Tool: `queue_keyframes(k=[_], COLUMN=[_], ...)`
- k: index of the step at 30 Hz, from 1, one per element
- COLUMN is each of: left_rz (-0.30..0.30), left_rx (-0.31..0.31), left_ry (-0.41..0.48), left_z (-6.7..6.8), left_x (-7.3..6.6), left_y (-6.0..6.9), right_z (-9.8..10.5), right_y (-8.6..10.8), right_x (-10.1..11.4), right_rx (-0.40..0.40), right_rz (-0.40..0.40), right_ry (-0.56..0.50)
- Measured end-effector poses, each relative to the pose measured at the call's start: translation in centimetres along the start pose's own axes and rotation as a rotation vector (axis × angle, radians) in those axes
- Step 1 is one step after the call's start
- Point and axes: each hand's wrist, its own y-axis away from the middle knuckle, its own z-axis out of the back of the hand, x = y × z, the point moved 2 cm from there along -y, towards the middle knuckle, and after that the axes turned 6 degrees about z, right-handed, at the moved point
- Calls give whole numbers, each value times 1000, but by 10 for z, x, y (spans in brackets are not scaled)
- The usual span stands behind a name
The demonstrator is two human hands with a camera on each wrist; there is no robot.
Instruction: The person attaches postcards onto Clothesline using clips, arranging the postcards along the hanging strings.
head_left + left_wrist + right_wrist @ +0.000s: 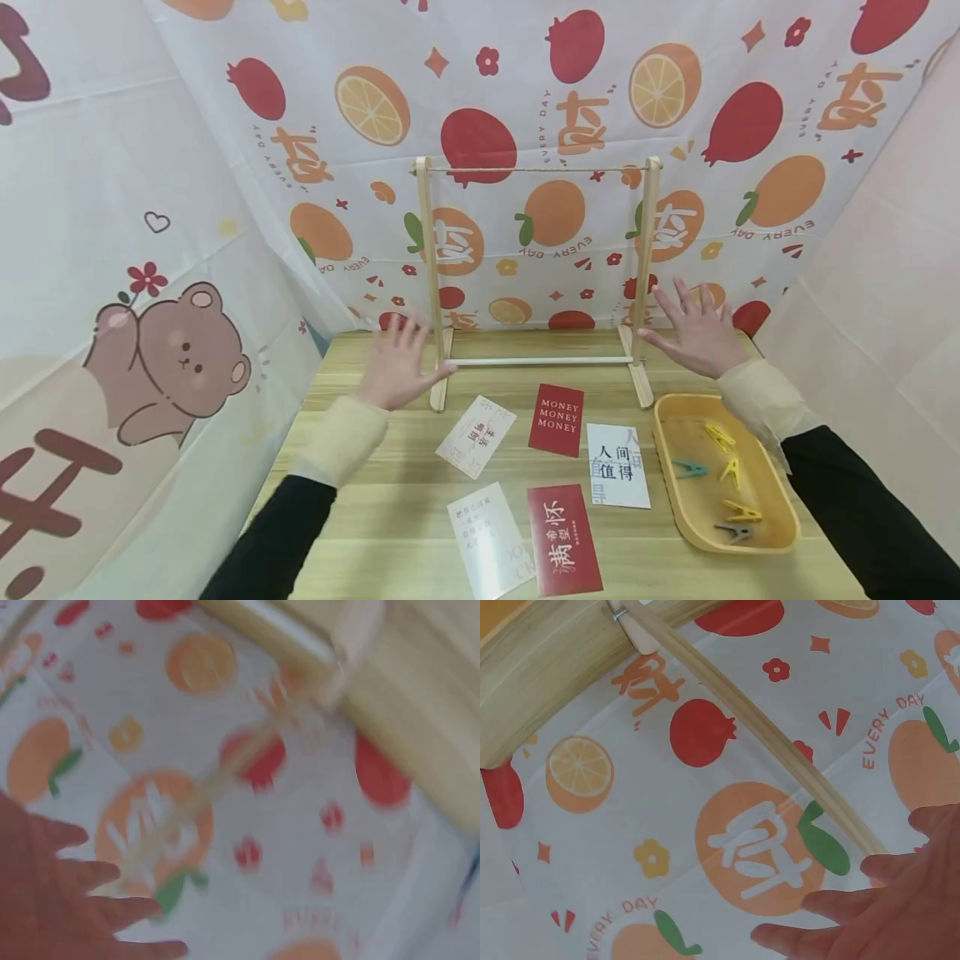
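A wooden frame with a string across its top stands at the back of the table. My left hand is beside its left post, fingers spread and holding nothing; in the left wrist view the hand is blurred. By the right post, my right hand is also spread and empty; the right wrist view shows its fingers near the wooden post. Several cards lie on the table, among them a red card, a white card and a lower red card.
A yellow tray at the right holds several clips, including a yellow clip and a teal clip. Fruit-printed cloth hangs behind the frame, and a bear-printed cloth hangs at the left.
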Motion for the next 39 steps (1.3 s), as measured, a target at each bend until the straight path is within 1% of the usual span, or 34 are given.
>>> queue_keyframes(k=[1, 2, 3, 4, 5, 6, 8, 9, 10, 11, 12, 14, 15, 17, 18, 20, 22, 24, 25, 27, 31, 34, 36, 39], left_rz=[-7, -11, -20, -17, -10, 7, 38, 44, 49, 51, 62, 75, 80, 131, 162, 206, 265, 309, 328, 360, 408, 434, 442, 456], left_rx=[-17, -25, -29, -13, 7, 47, 144, 192, 237, 265, 296, 329, 344, 384, 417, 467, 532, 581, 598, 624, 632, 633, 635, 617], left_ry=[87, 208, 345, 484, 616, 728, 894, 944, 968, 999, 1044, 1104, 1143, 1182, 1182, 1141, 1127, 1142, 1154, 1210, 1326, 1408, 1428, 1424], left_z=[-8, -17, -29, -41, -55, -70, -101, -116, -129, -142, -153, -172, -179, -192, -196, -205, -210, -214, -216, -218, -221, -221, -221, -221], left_x=[-10, -21, -35, -51, -68, -86, -121, -139, -156, -173, -190, -223, -239, -269, -281, -301, -315, -325, -328, -333, -338, -339, -339, -340], left_y=[3, 7, 12, 18, 25, 32, 46, 51, 56, 59, 61, 63, 64, 68, 71, 77, 83, 88, 91, 95, 100, 102, 102, 100], right_z=[-1, -3, -7, -13, -20, -30, -55, -70, -85, -98, -113, -140, -149, -167, -174, -181, -187, -191, -194, -200, -209, -209, -207, -202], right_y=[1, 3, 5, 8, 12, 17, 29, 36, 43, 51, 59, 73, 79, 90, 93, 99, 101, 101, 101, 101, 103, 106, 109, 113], right_x=[-1, -3, -7, -11, -17, -23, -37, -44, -50, -55, -61, -70, -74, -80, -82, -84, -86, -85, -85, -84, -78, -71, -67, -65], right_rx=[-6, -12, 1, 9, 31, 67, 145, 191, 230, 267, 287, 287, 280, 268, 268, 274, 291, 303, 305, 324, 352, 365, 383, 412], right_rz=[13, 28, 42, 73, 108, 141, 206, 236, 269, 291, 313, 330, 339, 331, 308, 262, 223, 187, 181, 169, 166, 167, 162, 162], right_ry=[-7, -22, -32, -41, -55, -72, -97, -106, -117, -135, -147, -168, -191, -228, -244, -275, -289, -296, -291, -288, -310, -316, -273, -217])
